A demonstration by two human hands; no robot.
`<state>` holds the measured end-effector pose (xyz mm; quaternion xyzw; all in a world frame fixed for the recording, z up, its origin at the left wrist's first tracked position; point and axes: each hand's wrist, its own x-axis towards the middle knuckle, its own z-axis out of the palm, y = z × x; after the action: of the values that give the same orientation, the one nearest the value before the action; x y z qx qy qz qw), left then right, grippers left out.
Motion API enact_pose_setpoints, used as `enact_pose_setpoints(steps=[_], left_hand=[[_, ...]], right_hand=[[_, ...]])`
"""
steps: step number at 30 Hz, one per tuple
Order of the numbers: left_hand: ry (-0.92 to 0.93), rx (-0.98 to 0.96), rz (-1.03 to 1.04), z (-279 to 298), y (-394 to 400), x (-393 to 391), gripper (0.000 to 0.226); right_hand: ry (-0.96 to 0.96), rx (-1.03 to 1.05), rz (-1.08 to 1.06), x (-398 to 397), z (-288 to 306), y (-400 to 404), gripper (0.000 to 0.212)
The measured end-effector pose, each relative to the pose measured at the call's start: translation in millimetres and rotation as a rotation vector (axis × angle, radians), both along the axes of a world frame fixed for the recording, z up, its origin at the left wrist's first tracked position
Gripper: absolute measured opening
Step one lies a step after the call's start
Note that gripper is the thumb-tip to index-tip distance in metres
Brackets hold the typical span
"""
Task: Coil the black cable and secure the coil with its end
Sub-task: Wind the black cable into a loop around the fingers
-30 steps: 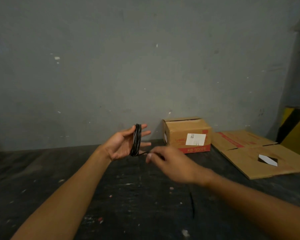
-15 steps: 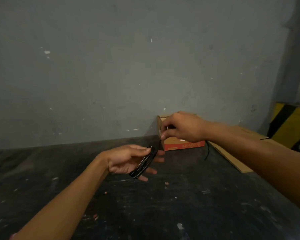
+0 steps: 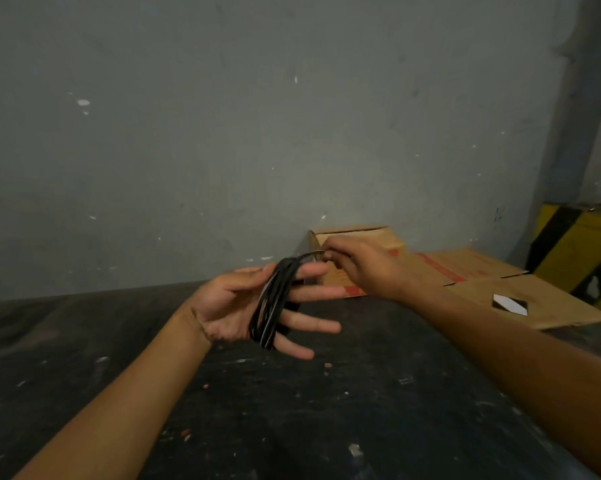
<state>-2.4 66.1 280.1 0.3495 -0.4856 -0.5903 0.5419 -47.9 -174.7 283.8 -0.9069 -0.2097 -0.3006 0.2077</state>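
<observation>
The black cable (image 3: pixel 273 303) is wound in several loops around the fingers of my left hand (image 3: pixel 236 306), which is held palm up above the dark table with fingers spread. A short free end runs from the top of the coil to the right. My right hand (image 3: pixel 358 268) pinches that end between thumb and forefinger, just above and right of the left fingertips.
A small cardboard box (image 3: pixel 358 237) stands against the grey wall behind my right hand. A flattened cardboard sheet (image 3: pixel 521 292) lies at the right. A yellow-and-black striped block (image 3: pixel 576 251) sits at the far right. The dark table (image 3: pixel 292 410) is speckled with debris.
My left hand has risen and turned palm up with the coil. My right hand has come down towards the coil, and the long loose cable run is no longer seen.
</observation>
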Motion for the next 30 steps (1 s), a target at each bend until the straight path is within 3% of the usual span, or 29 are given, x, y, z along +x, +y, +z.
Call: enact_pose_setpoints(steps=[4,9,15,20,25,30], left_hand=[[0.089,-0.125,0.066,15,-3,-3,0.053],[0.155,-0.201,0.16,27,-3,2,0.052],[0.162,-0.26,0.426,29,-7,19,0.053],[0.145,-0.257,0.643,21,-7,33,0.051],[0.083,-0.202,0.842,10,-14,35,0.045],[-0.27,-0.193,1.048,-3,-31,24,0.035]], right_hand=[[0.071,0.097,0.021,7,-44,19,0.027],[0.151,0.315,0.134,-2,-73,61,0.02],[0.641,0.862,0.339,-23,-66,102,0.027],[0.753,1.149,0.369,-31,-60,111,0.016],[0.707,0.917,0.076,-28,-53,108,0.014],[0.497,0.448,-0.142,-22,-46,96,0.025]])
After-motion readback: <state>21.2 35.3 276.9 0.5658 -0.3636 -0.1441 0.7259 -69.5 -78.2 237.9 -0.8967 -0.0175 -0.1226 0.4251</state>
